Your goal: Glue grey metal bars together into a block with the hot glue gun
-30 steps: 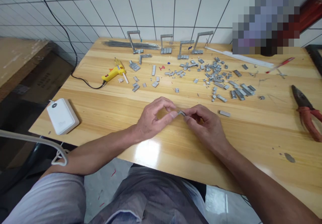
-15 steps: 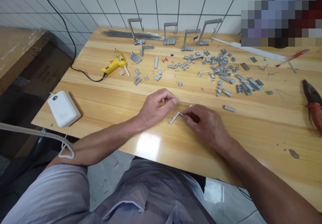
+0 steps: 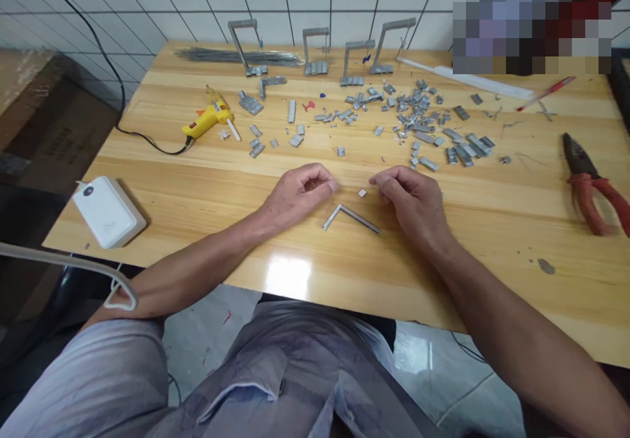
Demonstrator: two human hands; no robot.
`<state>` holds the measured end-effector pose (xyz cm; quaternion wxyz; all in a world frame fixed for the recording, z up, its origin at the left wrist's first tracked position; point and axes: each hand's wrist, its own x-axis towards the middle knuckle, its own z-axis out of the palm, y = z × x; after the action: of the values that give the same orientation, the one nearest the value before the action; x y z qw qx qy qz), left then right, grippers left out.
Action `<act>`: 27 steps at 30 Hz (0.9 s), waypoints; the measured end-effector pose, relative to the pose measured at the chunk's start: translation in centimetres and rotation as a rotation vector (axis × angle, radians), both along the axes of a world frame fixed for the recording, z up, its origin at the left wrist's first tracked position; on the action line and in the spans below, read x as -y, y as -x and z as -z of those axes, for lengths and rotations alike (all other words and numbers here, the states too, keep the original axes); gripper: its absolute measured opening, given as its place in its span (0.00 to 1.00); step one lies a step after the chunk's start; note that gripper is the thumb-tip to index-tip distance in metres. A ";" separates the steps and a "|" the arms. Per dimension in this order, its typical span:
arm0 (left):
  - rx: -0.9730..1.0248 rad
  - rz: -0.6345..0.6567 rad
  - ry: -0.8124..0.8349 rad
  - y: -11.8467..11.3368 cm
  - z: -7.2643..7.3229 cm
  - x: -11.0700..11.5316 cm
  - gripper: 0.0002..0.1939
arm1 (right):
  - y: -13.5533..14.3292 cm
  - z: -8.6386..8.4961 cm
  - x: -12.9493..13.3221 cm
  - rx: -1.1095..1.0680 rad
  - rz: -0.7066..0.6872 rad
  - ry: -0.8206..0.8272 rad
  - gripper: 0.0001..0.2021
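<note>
The L-shaped metal strip [image 3: 357, 217] lies on the worktop [image 3: 197, 195], nearer than the hands and apart from both. A small square piece [image 3: 362, 193] sits just beyond it. The left hand's [image 3: 299, 194] thumb and forefinger meet, nothing visible pinched; whether the right hand's [image 3: 417, 200] fingertips touch cannot be told. Sound handling, in judgement, calls for a light pinch along the long leg, sparing the corner.

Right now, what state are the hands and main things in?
Bent bar: lying untouched
Small square: lying flat
Left hand: curled, contents unclear
Right hand: curled, nothing visibly held
Glue gun: lying on its side
Pliers: lying, handles spread
Red pen: lying
Four stands: upright
Wires: lying bundled
</note>
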<state>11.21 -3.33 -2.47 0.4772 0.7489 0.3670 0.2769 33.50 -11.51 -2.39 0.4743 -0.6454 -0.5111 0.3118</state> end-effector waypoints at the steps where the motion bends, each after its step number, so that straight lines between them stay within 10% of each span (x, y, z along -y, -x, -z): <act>1: -0.005 0.000 0.015 0.0 -0.2 0.0 0.10 | 0.0 0.0 0.0 -0.008 0.001 0.001 0.09; 10: -0.073 0.189 0.088 0.4 -2.0 -0.7 0.12 | 0.0 -1.5 0.1 -0.019 -0.035 0.030 0.12; 17: -0.074 0.276 -0.024 1.5 -0.8 -1.9 0.12 | -0.5 -4.3 1.3 0.432 -0.245 -0.015 0.06; 27: -0.011 0.515 -0.367 2.5 0.9 -1.7 0.22 | 0.0 -0.4 2.4 0.579 -0.247 -0.221 0.07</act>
<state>8.73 -1.61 -3.35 0.3864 0.8924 0.1116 0.2047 33.55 -13.96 -2.02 0.3351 -0.5850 -0.7298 0.1131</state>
